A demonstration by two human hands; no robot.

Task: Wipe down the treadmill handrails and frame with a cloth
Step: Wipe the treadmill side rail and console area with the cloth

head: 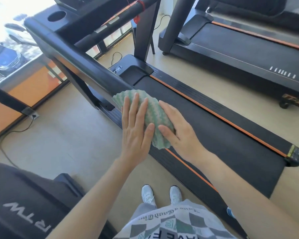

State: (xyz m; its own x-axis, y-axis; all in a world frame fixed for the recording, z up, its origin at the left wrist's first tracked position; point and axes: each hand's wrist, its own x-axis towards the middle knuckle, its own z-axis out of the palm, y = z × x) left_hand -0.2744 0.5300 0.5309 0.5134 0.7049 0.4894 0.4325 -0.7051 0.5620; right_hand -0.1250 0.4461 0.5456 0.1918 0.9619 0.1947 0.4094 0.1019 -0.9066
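A green-and-white wavy cloth point(152, 114) is draped over the near end of the black treadmill handrail point(79, 61), which runs up and left toward the console. My left hand point(136, 128) lies flat on the cloth's left side, fingers extended. On the cloth's right side my right hand point(178, 130) presses, fingers spread. Both hands clasp the cloth around the rail end between them. Below lies the treadmill belt point(214, 135) with orange side stripes. The rail end under the cloth is hidden.
A second treadmill point(240, 49) stands at the right across a strip of beige floor. A black seat or machine part with white letters point(24, 204) sits at the lower left. Cables point(16, 131) trail on the floor by the orange-trimmed window. My white shoes point(162, 195) stand beside the deck.
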